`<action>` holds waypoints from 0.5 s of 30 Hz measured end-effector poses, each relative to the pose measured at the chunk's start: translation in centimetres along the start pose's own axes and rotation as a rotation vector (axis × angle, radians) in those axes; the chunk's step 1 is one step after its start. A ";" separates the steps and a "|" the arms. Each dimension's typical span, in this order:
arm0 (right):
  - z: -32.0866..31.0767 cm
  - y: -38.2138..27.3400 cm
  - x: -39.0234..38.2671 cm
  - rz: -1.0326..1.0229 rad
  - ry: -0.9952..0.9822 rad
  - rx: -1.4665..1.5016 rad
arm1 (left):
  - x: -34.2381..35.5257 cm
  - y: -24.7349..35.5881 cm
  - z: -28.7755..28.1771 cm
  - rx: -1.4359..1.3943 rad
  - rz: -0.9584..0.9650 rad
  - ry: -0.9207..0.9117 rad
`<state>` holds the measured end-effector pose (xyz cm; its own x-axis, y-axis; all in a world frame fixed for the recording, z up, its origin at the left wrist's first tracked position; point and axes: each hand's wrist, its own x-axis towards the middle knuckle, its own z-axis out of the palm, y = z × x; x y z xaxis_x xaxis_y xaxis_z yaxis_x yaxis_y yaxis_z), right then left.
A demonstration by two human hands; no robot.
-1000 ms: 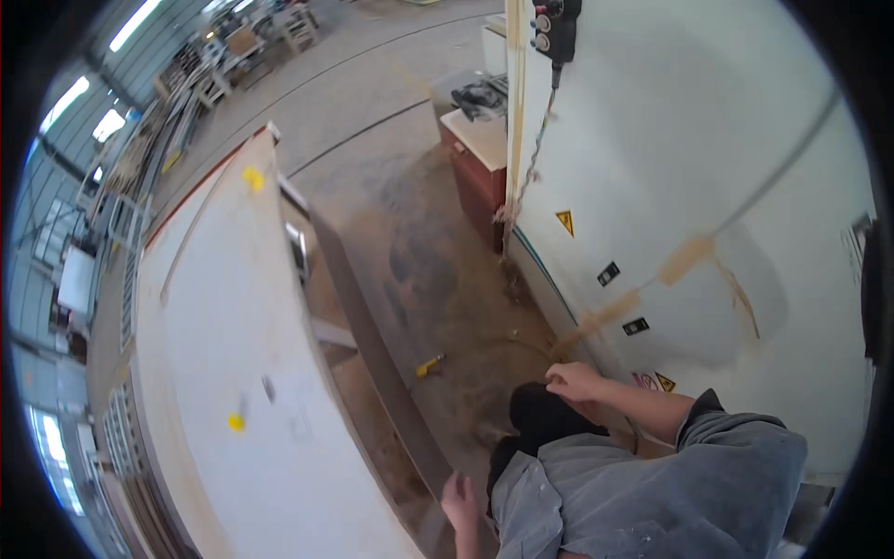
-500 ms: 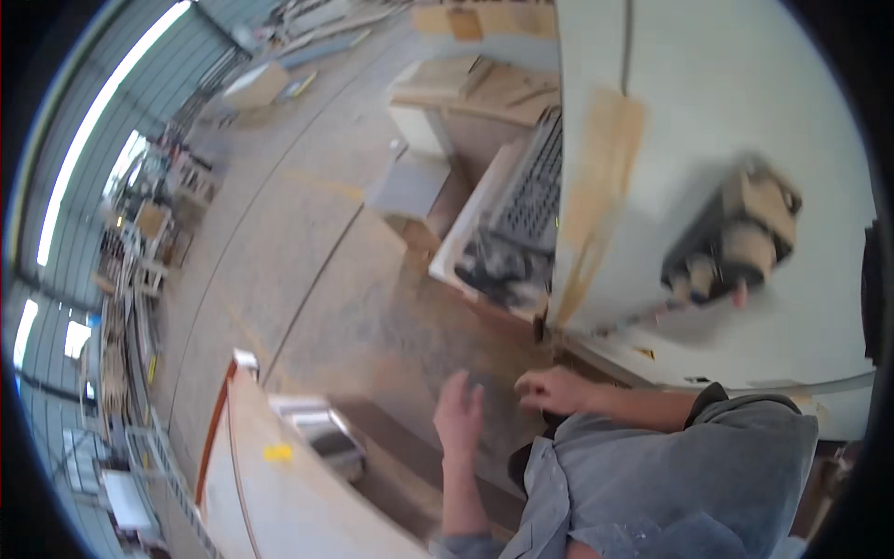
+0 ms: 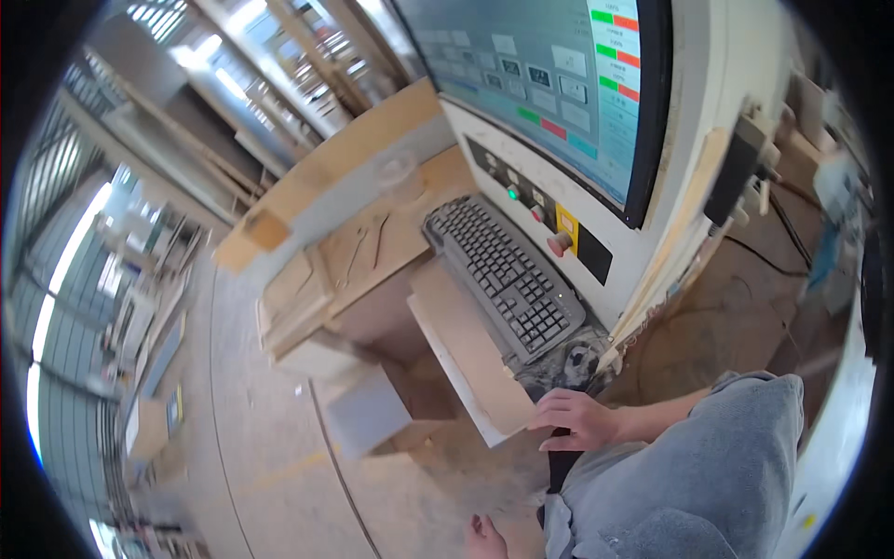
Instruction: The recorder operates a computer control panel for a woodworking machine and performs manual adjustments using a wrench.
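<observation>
My right hand point(image 3: 577, 419) hangs with loosely bent fingers apart, holding nothing, just in front of a pale board shelf point(image 3: 475, 391). Above it lie a black computer mouse point(image 3: 579, 361) on a dark, crumpled pad and a black keyboard point(image 3: 503, 275). My left hand point(image 3: 486, 538) is low at the bottom, partly cut off, with curled fingers apart and empty. A white console point(image 3: 633, 270) carries a lit touchscreen point(image 3: 549, 84) and a button panel with a red mushroom button point(image 3: 559, 245).
A wooden bench point(image 3: 307, 289) with thin tools adjoins the keyboard shelf, a grey box point(image 3: 363, 410) below it. A black pendant control point(image 3: 731, 168) hangs right of the screen, near cables and dusty floor. Boards point(image 3: 130, 102) and workshop racks stand behind.
The view has swung from the white worktop and cabinet side to the screen and keyboard. The right hand has come up to the shelf edge; the left sits lower in the picture.
</observation>
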<state>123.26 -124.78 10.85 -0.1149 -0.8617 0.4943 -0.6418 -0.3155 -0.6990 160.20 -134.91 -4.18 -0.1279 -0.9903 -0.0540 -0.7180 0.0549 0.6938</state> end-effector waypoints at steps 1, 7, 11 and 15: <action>0.1 -0.5 0.4 0.029 0.095 -0.091 | 2.9 0.0 -0.2 0.022 0.069 -0.058; 4.9 -3.6 -0.9 0.451 0.532 -0.698 | 20.5 13.2 -2.9 -0.108 0.466 -0.285; 8.8 -0.9 0.0 0.788 0.823 -0.789 | 28.0 18.0 0.9 -0.163 0.682 -0.399; 11.4 0.9 2.4 0.874 1.060 -0.685 | 28.6 24.1 5.8 -0.180 1.001 -0.468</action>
<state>131.07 -131.62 5.55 -0.9096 0.0896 0.4057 -0.2692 0.6167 -0.7397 135.27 -161.18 6.84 -0.8646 -0.3620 0.3484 -0.0424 0.7435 0.6674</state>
